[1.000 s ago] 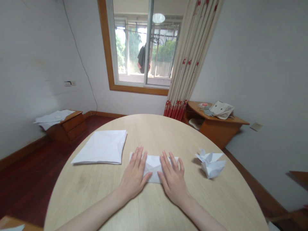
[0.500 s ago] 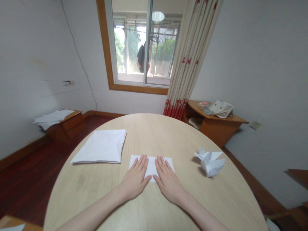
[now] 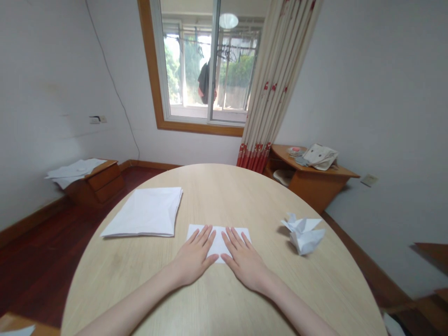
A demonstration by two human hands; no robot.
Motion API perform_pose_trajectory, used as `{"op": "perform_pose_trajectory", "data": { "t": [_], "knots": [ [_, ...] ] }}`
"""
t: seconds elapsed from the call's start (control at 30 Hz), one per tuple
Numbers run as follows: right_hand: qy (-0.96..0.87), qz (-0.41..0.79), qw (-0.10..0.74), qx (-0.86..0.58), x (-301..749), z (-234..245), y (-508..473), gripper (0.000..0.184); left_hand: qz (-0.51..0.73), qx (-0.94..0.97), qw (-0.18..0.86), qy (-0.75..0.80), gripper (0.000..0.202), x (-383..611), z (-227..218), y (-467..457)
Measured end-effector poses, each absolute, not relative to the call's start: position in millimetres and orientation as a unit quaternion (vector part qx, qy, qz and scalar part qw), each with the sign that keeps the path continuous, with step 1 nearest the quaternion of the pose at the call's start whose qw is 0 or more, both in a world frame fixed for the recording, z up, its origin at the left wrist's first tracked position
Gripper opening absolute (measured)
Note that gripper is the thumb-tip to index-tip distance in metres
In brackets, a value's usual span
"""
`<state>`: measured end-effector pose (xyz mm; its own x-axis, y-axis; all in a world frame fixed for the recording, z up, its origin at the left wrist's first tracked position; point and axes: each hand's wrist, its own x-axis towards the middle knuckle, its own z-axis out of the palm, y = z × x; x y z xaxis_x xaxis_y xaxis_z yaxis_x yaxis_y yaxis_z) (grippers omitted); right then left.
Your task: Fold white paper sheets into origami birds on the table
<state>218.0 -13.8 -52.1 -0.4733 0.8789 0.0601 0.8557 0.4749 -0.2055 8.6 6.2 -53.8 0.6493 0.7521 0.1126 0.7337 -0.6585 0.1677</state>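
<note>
A white sheet of paper (image 3: 218, 240), rectangular in outline, lies flat on the round wooden table (image 3: 220, 298). My left hand (image 3: 196, 256) rests palm down over its left part, fingers stretched out. Over the right part lies my right hand (image 3: 243, 259), also palm down, its fingers a little spread. The two thumbs point toward each other near the paper's front edge, with a small gap between them. The palms hide much of the front corners. Neither hand grips anything.
To the left on the table lies a stack of white paper (image 3: 145, 212). Folded white paper figures (image 3: 304, 234) stand at the right. Beyond the table are a low cabinet (image 3: 105, 179), a corner desk (image 3: 315, 186) with a cloth bag (image 3: 320, 156), a curtain (image 3: 273, 88) and a window.
Both hands stay on the paper; the right hand's fingers have shifted slightly left and inward. The whole view has moved a little, and the other things lie as before.
</note>
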Motion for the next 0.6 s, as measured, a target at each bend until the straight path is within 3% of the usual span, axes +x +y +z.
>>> {"op": "perform_pose_trajectory", "data": {
  "t": [0.37,0.5,0.6],
  "knots": [
    [-0.844,0.157,0.037,-0.511,242,-31,-11,0.064,0.100,0.923,0.145,0.341,0.063,-19,-51,21],
    [-0.831,0.164,0.020,-0.532,254,-29,-9,0.065,0.086,0.915,0.137,0.371,0.060,-26,-49,25],
    [-0.819,0.161,0.016,-0.550,261,-28,-6,0.073,0.059,0.896,0.129,0.420,0.071,-29,-45,27]
  ]
}}
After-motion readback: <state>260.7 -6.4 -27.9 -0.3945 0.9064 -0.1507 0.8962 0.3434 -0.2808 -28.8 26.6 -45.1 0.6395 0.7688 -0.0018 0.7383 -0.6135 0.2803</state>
